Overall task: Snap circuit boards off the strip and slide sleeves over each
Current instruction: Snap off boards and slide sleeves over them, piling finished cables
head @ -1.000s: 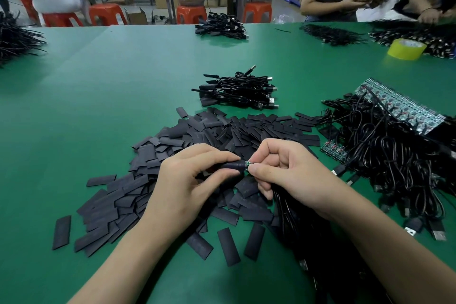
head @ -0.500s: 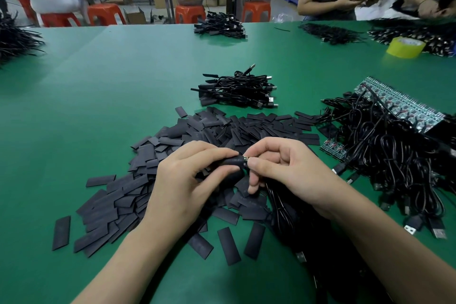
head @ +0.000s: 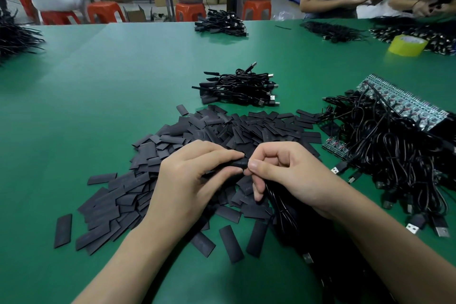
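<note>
My left hand (head: 195, 180) pinches a black sleeve (head: 238, 163) between thumb and forefinger. My right hand (head: 286, 173) meets it fingertip to fingertip, gripping the cable (head: 278, 202) at the sleeve's end; the small board is hidden inside the sleeve or behind my fingers. Both hands hover over a heap of flat black sleeves (head: 172, 145) on the green table (head: 111, 96). A strip of circuit boards (head: 404, 103) lies at the right on a tangle of black cables (head: 394, 155), with a short strip of boards (head: 336, 148) at its near edge.
A pile of sleeved cables (head: 241, 89) lies behind the sleeve heap. More cable bundles (head: 222, 24) and a yellow tape roll (head: 407, 45) sit at the far side. Other people work at the far right edge and at a blue table behind.
The sleeve has slid right over the small green board, which showed between my fingertips a second ago and is now covered. My hands have closed together.
</note>
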